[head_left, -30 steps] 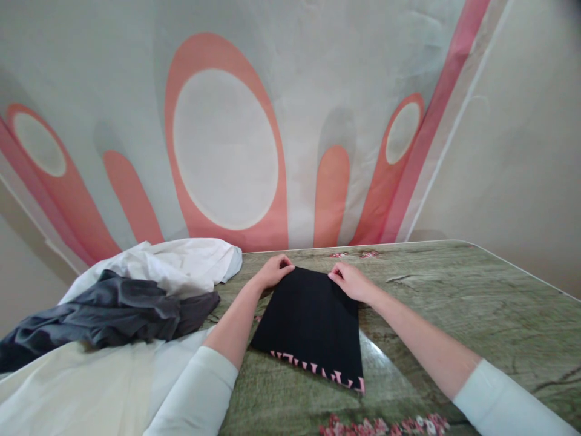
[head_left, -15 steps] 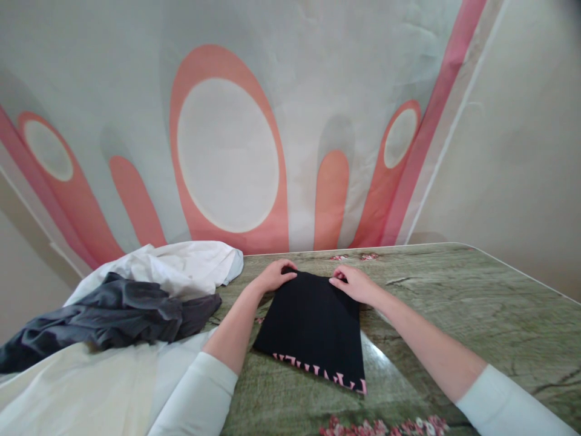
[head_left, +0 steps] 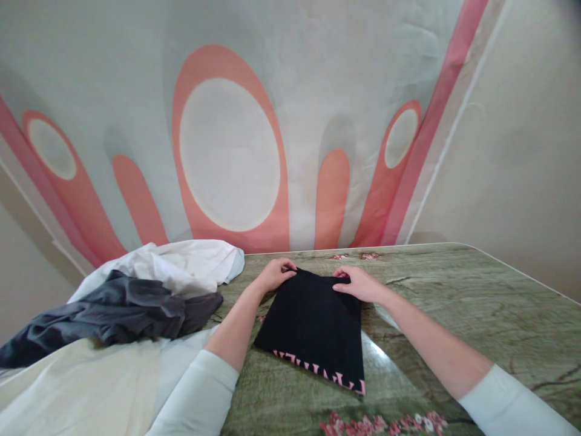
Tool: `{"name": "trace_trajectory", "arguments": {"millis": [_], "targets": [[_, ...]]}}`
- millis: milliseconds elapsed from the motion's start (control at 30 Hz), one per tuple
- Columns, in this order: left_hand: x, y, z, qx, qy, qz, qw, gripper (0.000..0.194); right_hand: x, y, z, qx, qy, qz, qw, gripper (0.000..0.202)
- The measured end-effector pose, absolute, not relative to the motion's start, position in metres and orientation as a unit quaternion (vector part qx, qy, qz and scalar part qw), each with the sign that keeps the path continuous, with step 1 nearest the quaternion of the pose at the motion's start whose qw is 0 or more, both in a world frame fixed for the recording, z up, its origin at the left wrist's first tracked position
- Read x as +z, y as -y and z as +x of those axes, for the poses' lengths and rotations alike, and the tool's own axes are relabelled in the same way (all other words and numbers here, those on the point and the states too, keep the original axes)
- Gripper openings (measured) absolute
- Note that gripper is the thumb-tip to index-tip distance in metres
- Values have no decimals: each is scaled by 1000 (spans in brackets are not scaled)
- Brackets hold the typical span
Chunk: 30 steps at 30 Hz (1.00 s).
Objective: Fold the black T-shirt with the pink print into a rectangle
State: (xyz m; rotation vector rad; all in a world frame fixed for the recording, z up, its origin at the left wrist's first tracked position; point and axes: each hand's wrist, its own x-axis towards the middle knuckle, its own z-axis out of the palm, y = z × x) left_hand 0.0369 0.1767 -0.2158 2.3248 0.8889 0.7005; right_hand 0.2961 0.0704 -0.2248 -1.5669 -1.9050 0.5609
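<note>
A black folded garment (head_left: 313, 327) with pink lettering along its near edge lies on the table. Its exact kind does not show. At its far left corner, my left hand (head_left: 276, 275) pinches the edge between thumb and fingers. My right hand (head_left: 358, 283) grips the far right corner the same way. Between the two hands the far edge shows a narrow turned-over strip.
The table (head_left: 454, 303) has a wood-look top with printed pink flowers. On the left lie a white cloth (head_left: 190, 263), a dark grey garment (head_left: 136, 309) and a cream cloth (head_left: 91, 387). Behind the table hangs a grey and coral patterned backdrop (head_left: 299, 121).
My right hand has shifted slightly right along the far edge. The turned-over strip at that edge shows more plainly. My left hand has barely moved.
</note>
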Motion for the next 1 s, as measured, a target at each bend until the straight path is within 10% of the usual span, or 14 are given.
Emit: {"name": "trace_trajectory", "arguments": {"millis": [500,1000], "targets": [[-211,-180,39,346,-313,758,456,49,-219,-70,299,190,743,-554,323,19],[-215,-177,46,298,-383,789,377,62,-226,-80,283,184,727,-602,274,32]]}}
